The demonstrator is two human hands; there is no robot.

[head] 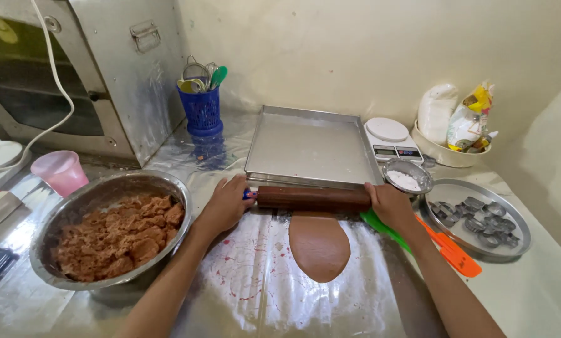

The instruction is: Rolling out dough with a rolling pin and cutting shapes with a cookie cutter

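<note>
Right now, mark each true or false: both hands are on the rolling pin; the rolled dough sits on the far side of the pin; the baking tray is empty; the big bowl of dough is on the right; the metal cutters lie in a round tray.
1. Both hands are on the rolling pin: true; left hand and right hand press its ends.
2. False: the rolled dough lies on the near side.
3. The baking tray is empty: true.
4. False: the bowl of dough stands on the left.
5. The metal cutters lie in a round tray: true.
</note>
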